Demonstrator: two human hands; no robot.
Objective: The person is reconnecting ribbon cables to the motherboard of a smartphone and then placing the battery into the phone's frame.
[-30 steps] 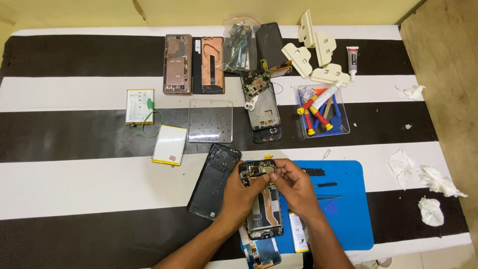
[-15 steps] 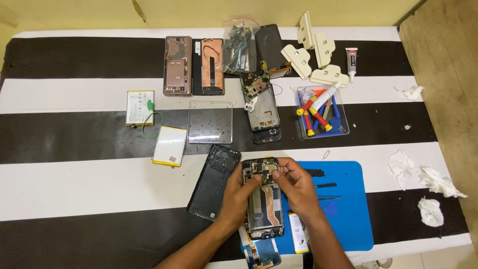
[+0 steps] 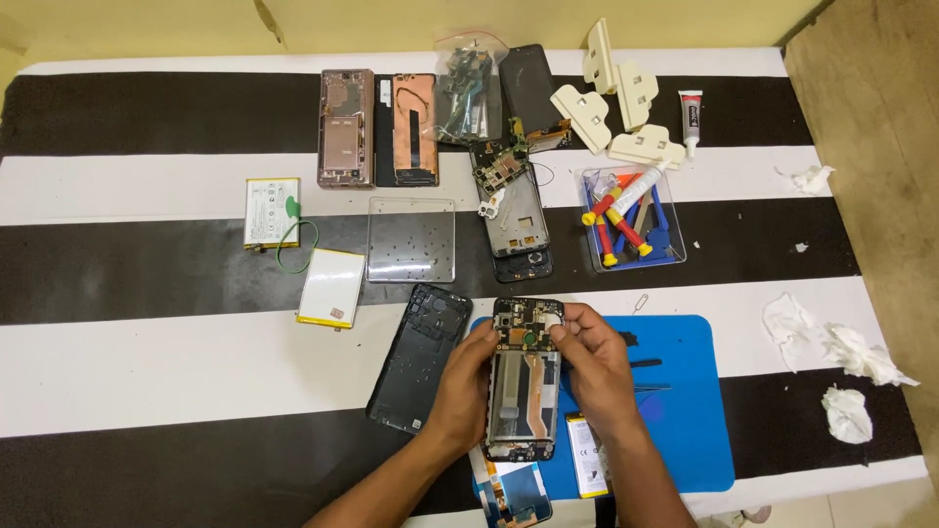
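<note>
An opened phone (image 3: pixel 525 383) with its back off lies on the blue work mat (image 3: pixel 685 411), circuit board showing at its upper end. My left hand (image 3: pixel 468 381) grips the phone's left edge. My right hand (image 3: pixel 592 364) rests on its right side, fingertips pinched at the top right corner of the board. A black back cover (image 3: pixel 421 358) lies just left of my left hand. A small battery (image 3: pixel 585 455) sits by my right wrist.
Farther up the striped table lie two more opened phones (image 3: pixel 380 129), a dismantled phone frame (image 3: pixel 516 210), a clear screw tray (image 3: pixel 411 240), two batteries (image 3: pixel 272 211), a tool box (image 3: pixel 631 217), beige clamps (image 3: pixel 616 103), a glue tube (image 3: pixel 691 117). Crumpled tissues (image 3: pixel 846 362) lie right. Tweezers (image 3: pixel 641 364) sit on the mat.
The phone has shifted slightly lower on the mat and lies flatter. Both hands stayed on it, my right fingertips still working at its top corner.
</note>
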